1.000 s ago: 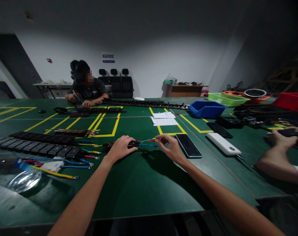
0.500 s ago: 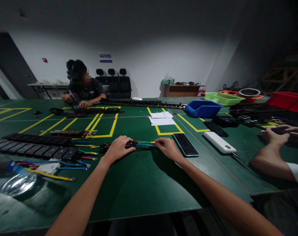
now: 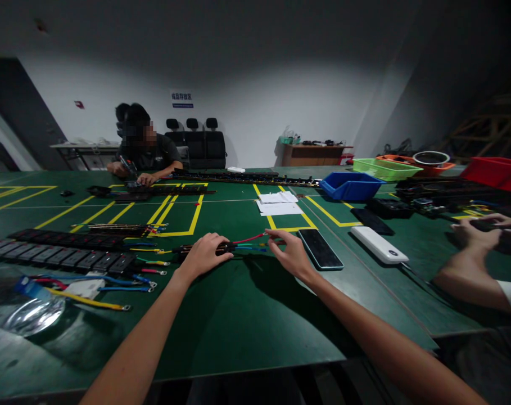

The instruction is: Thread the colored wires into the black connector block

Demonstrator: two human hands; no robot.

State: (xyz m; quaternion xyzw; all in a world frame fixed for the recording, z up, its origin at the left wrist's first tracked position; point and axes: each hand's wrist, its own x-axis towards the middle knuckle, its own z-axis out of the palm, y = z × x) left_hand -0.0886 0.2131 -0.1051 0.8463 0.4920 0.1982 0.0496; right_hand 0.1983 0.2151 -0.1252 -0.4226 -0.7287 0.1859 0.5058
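Note:
My left hand [image 3: 205, 252] is closed over a slim black strip assembly [image 3: 183, 248] with copper-coloured bars, lying on the green tabletop. Out of its right end come a red wire [image 3: 251, 238], a green-and-yellow wire [image 3: 250, 244] and a blue wire [image 3: 253, 248]. The red one angles away from the others, its end right at the fingertips of my right hand [image 3: 285, 250]. That hand's index finger and thumb look spread apart; whether a fingertip presses on the red wire's end is hard to make out. Just right of this hand lies a dark-screened phone [image 3: 320, 249].
Black segmented strips [image 3: 69, 256] with coloured ring-ended leads and a clear plastic bottle [image 3: 36, 315] lie left. White papers [image 3: 279, 203], a blue bin [image 3: 350, 186] and a white power bank [image 3: 378, 244] are beyond. One co-worker [image 3: 143, 146] sits opposite; another's hands [image 3: 474, 230] work at right.
The red wire has swung away from the bundle, upward in view. My right fingers, pinched at the wire ends before, have parted and moved slightly. My left hand stays put.

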